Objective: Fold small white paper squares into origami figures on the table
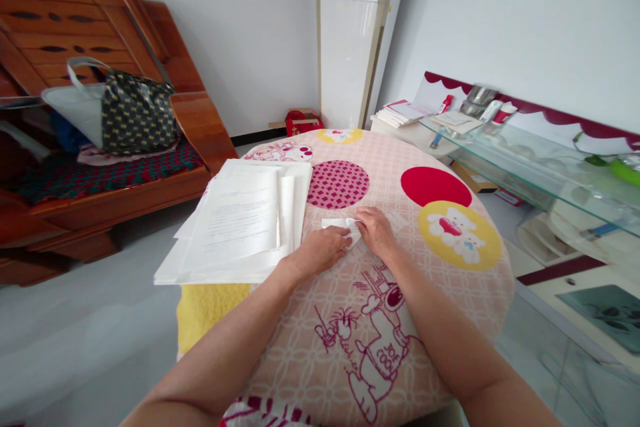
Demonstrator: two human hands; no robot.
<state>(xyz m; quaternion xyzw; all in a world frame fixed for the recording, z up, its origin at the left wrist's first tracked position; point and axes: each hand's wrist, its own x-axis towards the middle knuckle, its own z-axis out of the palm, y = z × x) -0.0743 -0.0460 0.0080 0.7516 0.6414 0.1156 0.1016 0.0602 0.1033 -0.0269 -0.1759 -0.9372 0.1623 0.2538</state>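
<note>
A small white piece of folded paper [338, 222] lies on the patterned tablecloth [345, 320], between my two hands. My left hand [323, 249] rests on its near left side, fingers together and pressing on the paper. From the right, my right hand [375, 230] grips the other end with curled fingers. Parts of the paper are hidden under the fingers. Just left of my hands sits a stack of white sheets [240, 220]; the top ones carry printed lines, and some are curled or folded.
A wooden bench [190, 127] with a dark patterned bag [137, 113] stands on the left. To the right, a glass shelf [540, 160] holds papers and metal containers. A tall white cabinet-like unit [347, 53] stands behind the round table.
</note>
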